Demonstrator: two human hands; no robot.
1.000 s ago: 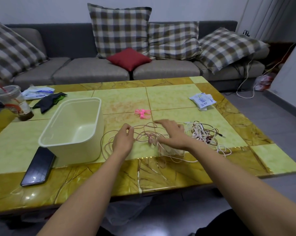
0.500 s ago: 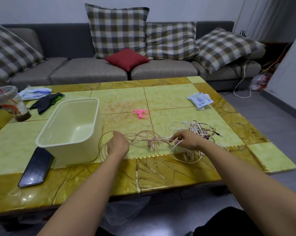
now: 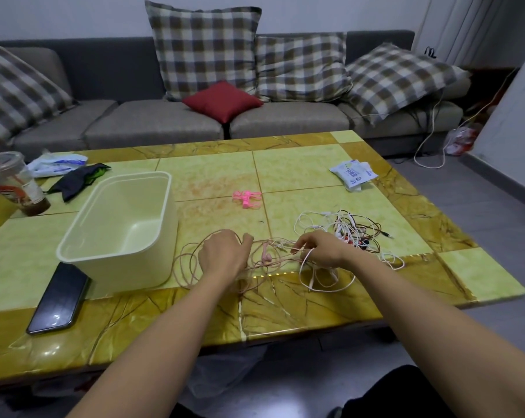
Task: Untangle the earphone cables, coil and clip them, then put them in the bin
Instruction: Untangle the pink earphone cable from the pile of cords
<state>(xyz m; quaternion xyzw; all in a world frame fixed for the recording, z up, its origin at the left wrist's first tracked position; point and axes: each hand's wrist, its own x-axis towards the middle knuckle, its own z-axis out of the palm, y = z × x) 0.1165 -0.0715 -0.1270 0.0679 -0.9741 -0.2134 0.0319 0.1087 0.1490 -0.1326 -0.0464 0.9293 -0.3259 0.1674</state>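
Your left hand (image 3: 222, 255) curls down on the pink cable (image 3: 265, 255), seemingly pinning its loops to the worktop (image 3: 300, 176), while your right hand (image 3: 322, 250) pinches the white cable (image 3: 313, 277), likely to draw it clear of the tangle (image 3: 356, 230) just beyond. Beside the loops, the cream bin (image 3: 154, 262) holds nothing; the pink clips (image 3: 246, 198) lie untouched.

A single wide-angle head view looks forward and down over the table (image 3: 285, 300), close behind the left hand (image 3: 222, 254) and right hand (image 3: 324, 251). Fingers (image 3: 302, 243) on the cables (image 3: 350, 232) sit mid-frame; the sofa (image 3: 152, 128) lies beyond them, the bin (image 3: 128, 270) to their left.
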